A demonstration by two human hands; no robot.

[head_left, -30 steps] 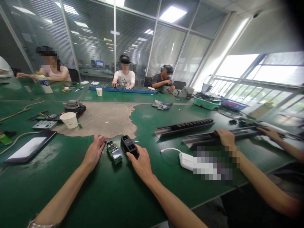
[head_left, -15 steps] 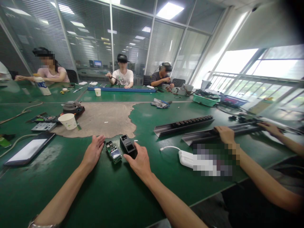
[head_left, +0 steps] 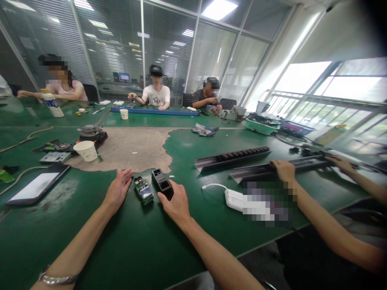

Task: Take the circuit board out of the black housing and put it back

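Two bare hands are at the worktop [head_left: 121,237], with a small green circuit board [head_left: 144,191] lying between them. The left hand [head_left: 119,189] is open and empty, its fingers stretched out and held together, just beside the board's left edge; whether it touches the board cannot be told. The right hand [head_left: 176,200] grips a black housing [head_left: 162,183] between thumb and fingers, on the right of the board and a little apart from it. The housing has openings in its upper face and slants away from the right hand toward the far side. Left of the left hand lies a dark tablet [head_left: 39,184] with a bright screen, and beyond that hand, to the left, a paper cup [head_left: 86,151] stands near a grey metal part [head_left: 55,157]. To the right of the right hand are a white device [head_left: 233,200] with a short cable and, farther off, a black rail [head_left: 232,159] bearing a row of dark pieces. Farther right, a co-worker's hand [head_left: 283,171] rests on a second rail [head_left: 254,172].
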